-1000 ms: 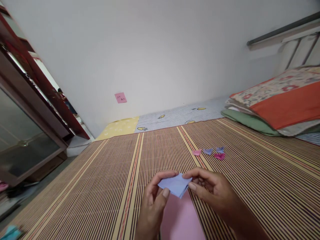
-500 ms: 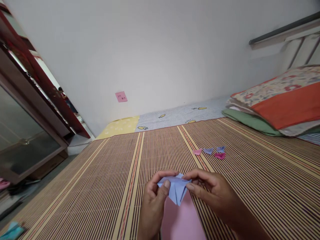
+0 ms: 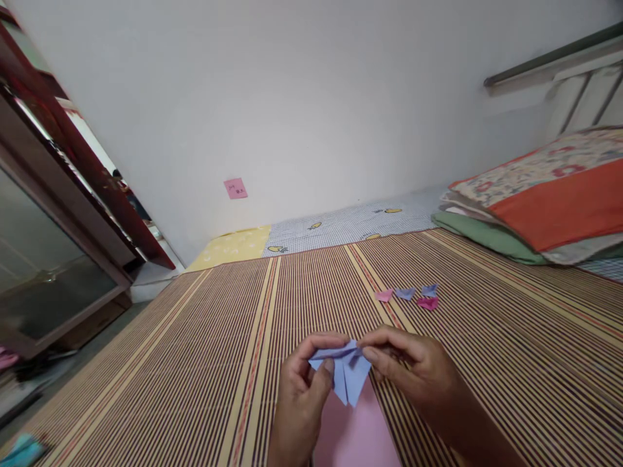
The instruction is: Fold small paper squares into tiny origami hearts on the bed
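Observation:
A blue folded paper (image 3: 351,379) is held up between both hands, its pleated lower part pointing down. My left hand (image 3: 304,383) pinches its left side, thumb in front and fingers behind the top edge. At the upper right corner, my right hand (image 3: 409,363) grips the paper between thumb and forefinger. Below it lies a pink sheet (image 3: 357,434), partly covered by my hands. Farther off on the striped mat rest small folded papers: a light pink one (image 3: 384,295), a blue one (image 3: 405,294), another blue one (image 3: 429,290) and a magenta one (image 3: 427,303).
The striped mat (image 3: 195,350) covers the bed up to a patterned sheet (image 3: 341,224) by the wall. Folded bedding (image 3: 549,201) is stacked at the right. A teal item (image 3: 23,449) lies at the lower left. A pink note (image 3: 235,188) is on the wall.
The right fingers have shifted slightly left and up along the paper's top edge. The paper's right flap now hangs lower and more spread out. The left hand keeps its pinch.

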`<control>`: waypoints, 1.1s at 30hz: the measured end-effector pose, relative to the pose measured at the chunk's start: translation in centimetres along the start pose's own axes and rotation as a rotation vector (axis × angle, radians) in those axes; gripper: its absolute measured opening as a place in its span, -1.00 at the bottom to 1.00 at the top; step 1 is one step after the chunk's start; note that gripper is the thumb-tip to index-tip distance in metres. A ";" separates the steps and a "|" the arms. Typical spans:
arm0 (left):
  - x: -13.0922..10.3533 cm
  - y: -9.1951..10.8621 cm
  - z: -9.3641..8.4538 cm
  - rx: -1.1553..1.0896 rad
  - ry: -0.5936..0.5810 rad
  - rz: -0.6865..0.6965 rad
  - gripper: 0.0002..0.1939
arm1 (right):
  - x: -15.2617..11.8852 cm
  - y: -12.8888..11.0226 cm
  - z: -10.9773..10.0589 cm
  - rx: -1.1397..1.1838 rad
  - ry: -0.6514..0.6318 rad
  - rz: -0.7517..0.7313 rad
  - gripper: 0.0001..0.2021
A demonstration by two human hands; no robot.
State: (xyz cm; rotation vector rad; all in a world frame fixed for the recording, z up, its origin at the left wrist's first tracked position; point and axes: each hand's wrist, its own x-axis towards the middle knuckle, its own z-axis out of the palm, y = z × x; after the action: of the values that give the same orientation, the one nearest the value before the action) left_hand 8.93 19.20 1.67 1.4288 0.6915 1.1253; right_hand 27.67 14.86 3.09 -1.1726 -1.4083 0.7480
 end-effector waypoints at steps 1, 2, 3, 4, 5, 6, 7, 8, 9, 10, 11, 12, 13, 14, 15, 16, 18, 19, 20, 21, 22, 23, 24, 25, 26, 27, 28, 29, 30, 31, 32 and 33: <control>0.0 0.0 0.0 -0.006 -0.006 -0.009 -0.81 | 0.0 -0.2 0.1 0.002 0.015 0.001 -0.83; -0.1 -0.1 0.0 -0.013 -0.007 -0.019 -0.80 | 0.1 -0.3 0.2 0.004 0.020 0.003 -0.82; -0.1 -0.2 0.0 -0.019 -0.003 -0.031 -0.79 | 0.1 -0.3 0.4 0.002 0.022 0.007 -0.81; -0.1 -0.2 0.0 -0.023 0.001 -0.043 -0.78 | 0.1 -0.3 0.5 0.000 0.024 0.011 -0.81; -0.1 -0.3 0.1 -0.025 0.004 -0.052 -0.78 | 0.1 -0.2 0.5 -0.001 0.025 0.014 -0.80; -0.1 -0.3 0.1 -0.027 0.007 -0.058 -0.78 | 0.1 -0.1 0.6 -0.001 0.025 0.019 -0.79; 0.0 -0.3 0.2 -0.027 0.008 -0.062 -0.79 | 0.1 0.0 0.7 0.002 0.027 0.028 -0.78; 0.0 -0.2 0.3 -0.027 0.005 -0.065 -0.80 | 0.1 0.1 0.7 0.012 0.033 0.039 -0.78; 0.1 -0.1 0.4 -0.028 0.002 -0.064 -0.81 | 0.1 0.2 0.8 0.034 0.040 0.052 -0.78; 0.1 0.0 0.5 -0.031 0.003 -0.059 -0.81 | 0.1 0.3 0.9 0.070 0.046 0.065 -0.79; 0.1 0.2 0.7 -0.037 0.008 -0.048 -0.82 | 0.2 0.4 0.9 0.119 0.050 0.079 -0.80; 0.2 0.3 0.8 -0.043 0.012 -0.036 -0.83 | 0.2 0.6 1.0 0.178 0.050 0.092 -0.81; 0.2 0.4 0.9 -0.049 0.015 -0.025 -0.83 | 0.3 0.7 1.0 0.239 0.042 0.103 -0.82; 0.2 0.5 0.9 -0.053 0.018 -0.017 -0.83 | 0.3 0.9 1.1 0.293 0.031 0.112 -0.82; 0.2 0.5 1.0 -0.055 0.020 -0.014 -0.83 | 0.3 1.1 1.1 0.331 0.020 0.118 -0.81; 0.1 0.5 1.1 -0.056 0.021 -0.014 -0.82 | 0.4 1.2 1.2 0.351 0.013 0.120 -0.81; 0.1 0.5 1.2 -0.059 0.035 -0.018 -0.84 | 0.4 1.5 1.3 0.349 0.016 0.113 -0.80; 0.2 0.5 1.2 -0.058 0.054 -0.017 -0.85 | 0.4 1.5 1.3 0.338 0.024 0.106 -0.80; 0.2 0.4 1.2 -0.056 0.078 -0.013 -0.84 | 0.3 1.5 1.4 0.327 0.035 0.098 -0.79; 0.2 0.3 1.2 -0.053 0.109 -0.006 -0.81 | 0.3 1.5 1.4 0.319 0.046 0.089 -0.79; 0.2 0.2 1.2 -0.051 0.142 0.003 -0.81 | 0.3 1.4 1.4 0.311 0.058 0.077 -0.78; 0.3 0.1 1.2 -0.055 0.175 0.012 -0.82 | 0.3 1.3 1.5 0.303 0.070 0.065 -0.78; 0.3 0.0 1.2 -0.066 0.198 0.015 -0.85 | 0.3 1.2 1.4 0.292 0.085 0.053 -0.78; 0.3 -0.2 1.2 -0.082 0.207 0.009 -0.86 | 0.3 1.1 1.4 0.279 0.099 0.042 -0.78; 0.3 -0.3 1.1 -0.097 0.204 -0.009 -0.86 | 0.3 0.9 1.4 0.260 0.113 0.033 -0.78; 0.3 -0.4 1.1 -0.109 0.197 -0.034 -0.85 | 0.2 0.8 1.3 0.238 0.124 0.023 -0.79; 0.3 -0.4 1.2 -0.115 0.190 -0.059 -0.84 | 0.2 0.8 1.2 0.214 0.132 0.011 -0.80; 0.2 -0.4 1.2 -0.115 0.188 -0.082 -0.83 | 0.2 0.7 1.1 0.192 0.135 -0.006 -0.80; 0.2 -0.3 1.3 -0.113 0.191 -0.096 -0.81 | 0.3 0.7 1.0 0.172 0.134 -0.026 -0.81; 0.2 -0.3 1.4 -0.108 0.199 -0.099 -0.80 | 0.3 0.7 0.9 0.159 0.127 -0.047 -0.83; 0.2 -0.2 1.5 -0.101 0.205 -0.096 -0.79 | 0.3 0.7 0.9 0.153 0.114 -0.066 -0.87; 0.2 -0.1 1.6 -0.093 0.209 -0.087 -0.78 | 0.3 0.7 0.8 0.153 0.098 -0.082 -0.90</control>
State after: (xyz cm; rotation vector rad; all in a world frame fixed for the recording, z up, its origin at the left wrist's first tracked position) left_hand 10.45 18.79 1.77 1.2028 0.8296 1.2327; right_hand 27.07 15.51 2.37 -1.0137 -1.2865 0.7182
